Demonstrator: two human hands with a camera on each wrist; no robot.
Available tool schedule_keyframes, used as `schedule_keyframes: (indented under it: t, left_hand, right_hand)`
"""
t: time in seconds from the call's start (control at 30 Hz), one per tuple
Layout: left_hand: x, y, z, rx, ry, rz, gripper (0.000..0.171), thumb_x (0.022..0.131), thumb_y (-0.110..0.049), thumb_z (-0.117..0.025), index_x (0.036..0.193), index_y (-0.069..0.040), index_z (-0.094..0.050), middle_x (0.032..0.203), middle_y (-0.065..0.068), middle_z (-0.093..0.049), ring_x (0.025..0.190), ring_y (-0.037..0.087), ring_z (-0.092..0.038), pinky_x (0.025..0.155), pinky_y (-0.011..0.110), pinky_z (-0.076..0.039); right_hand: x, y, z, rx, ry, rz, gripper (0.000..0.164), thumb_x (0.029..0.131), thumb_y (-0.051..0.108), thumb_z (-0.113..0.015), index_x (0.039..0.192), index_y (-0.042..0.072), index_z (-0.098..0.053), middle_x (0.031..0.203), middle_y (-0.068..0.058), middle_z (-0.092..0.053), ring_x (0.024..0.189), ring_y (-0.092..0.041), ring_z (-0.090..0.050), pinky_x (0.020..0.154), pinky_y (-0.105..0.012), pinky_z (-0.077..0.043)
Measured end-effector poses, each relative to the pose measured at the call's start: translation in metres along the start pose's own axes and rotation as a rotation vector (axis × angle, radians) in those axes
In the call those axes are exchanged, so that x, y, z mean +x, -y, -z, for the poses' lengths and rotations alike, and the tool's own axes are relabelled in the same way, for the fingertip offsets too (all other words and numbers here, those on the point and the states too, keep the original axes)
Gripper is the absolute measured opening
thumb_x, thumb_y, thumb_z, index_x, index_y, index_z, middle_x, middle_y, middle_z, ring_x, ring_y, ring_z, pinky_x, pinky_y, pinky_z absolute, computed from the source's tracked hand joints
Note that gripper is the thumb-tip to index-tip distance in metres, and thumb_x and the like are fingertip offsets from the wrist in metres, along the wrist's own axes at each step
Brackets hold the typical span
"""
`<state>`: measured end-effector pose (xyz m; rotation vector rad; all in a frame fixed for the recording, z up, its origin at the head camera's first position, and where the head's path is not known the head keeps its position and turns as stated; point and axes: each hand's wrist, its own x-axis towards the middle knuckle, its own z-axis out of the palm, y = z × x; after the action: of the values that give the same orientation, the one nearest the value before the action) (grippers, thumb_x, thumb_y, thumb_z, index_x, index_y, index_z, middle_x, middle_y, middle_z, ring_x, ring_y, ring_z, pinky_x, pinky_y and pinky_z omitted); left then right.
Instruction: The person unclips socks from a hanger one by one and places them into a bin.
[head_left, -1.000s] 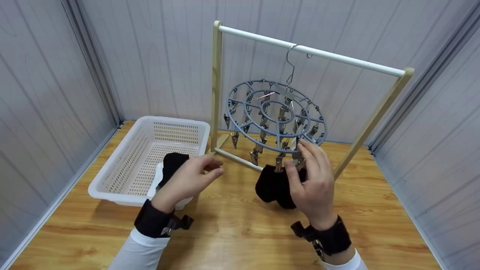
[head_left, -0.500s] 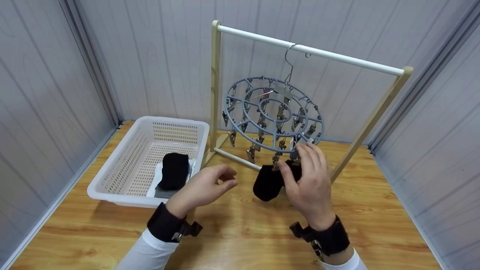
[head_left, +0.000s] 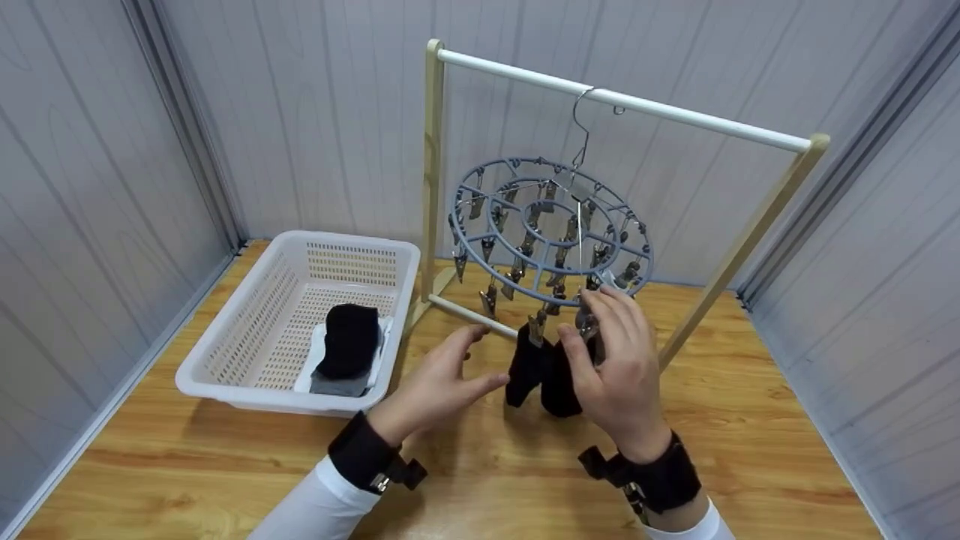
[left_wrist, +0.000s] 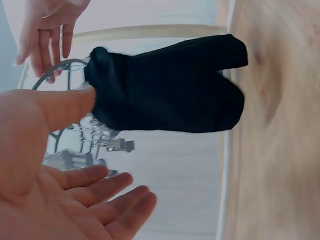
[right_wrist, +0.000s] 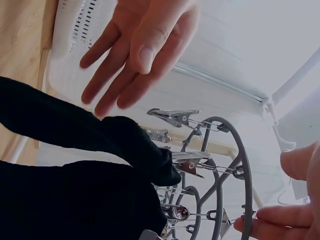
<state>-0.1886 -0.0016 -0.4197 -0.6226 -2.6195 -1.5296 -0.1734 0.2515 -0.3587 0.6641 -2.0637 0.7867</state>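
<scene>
Two black socks (left_wrist: 170,90) hang by their tops from metal clips (right_wrist: 192,165) at the front of a round grey-blue clip hanger (right_wrist: 246,170). My left hand (head_left: 442,382) is just left of the socks, palm facing them, with thumb and fingers spread and nothing between them. On the other side, my right hand (head_left: 622,367) is raised beside the hanger's front edge. Its fingertips (right_wrist: 250,227) are right at the outer ring, while the thumb stands apart from it. Part of the socks is hidden behind the right hand in the head view.
The hanger's hook hangs on the white bar (head_left: 517,73) of a wooden-sided rack (head_left: 433,172). To the left stands a white perforated basket (head_left: 196,360) holding a folded black sock (head_left: 351,341) over grey and white ones. Panel walls (head_left: 337,112) enclose the wooden table (head_left: 480,487).
My left hand has moved right, from over the basket's edge to beside the hanging socks, its fingers spreading. The hanger has turned slightly, swinging the socks. The right hand has stayed nearly in place.
</scene>
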Motion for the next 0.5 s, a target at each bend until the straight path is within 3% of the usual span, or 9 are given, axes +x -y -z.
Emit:
schedule_keyframes:
  t: [0.17, 0.5]
  left_hand:
    - [0.003, 0.004, -0.012, -0.113, 0.011, -0.017, 0.072, 0.104, -0.035, -0.083, 0.162, -0.006, -0.052, 0.164, 0.019, -0.054, 0.151, 0.039, -0.052, 0.12, 0.056, -0.047]
    - [0.004, 0.006, -0.018, -0.181, -0.035, 0.056, 0.083, 0.101, -0.034, -0.086, 0.164, 0.001, -0.046, 0.167, 0.022, -0.05, 0.154, 0.04, -0.048, 0.123, 0.056, -0.044]
  right_hand:
    - [0.0, 0.0, -0.001, 0.019, -0.007, 0.012, 0.041, 0.104, 0.013, -0.075, 0.14, -0.007, -0.07, 0.14, -0.024, -0.071, 0.143, -0.044, -0.057, 0.125, -0.058, -0.038]
    - [-0.002, 0.001, -0.004, 0.041, 0.002, 0.059, 0.042, 0.105, 0.012, -0.072, 0.143, -0.007, -0.069, 0.143, -0.023, -0.071, 0.146, -0.043, -0.056, 0.129, -0.053, -0.035]
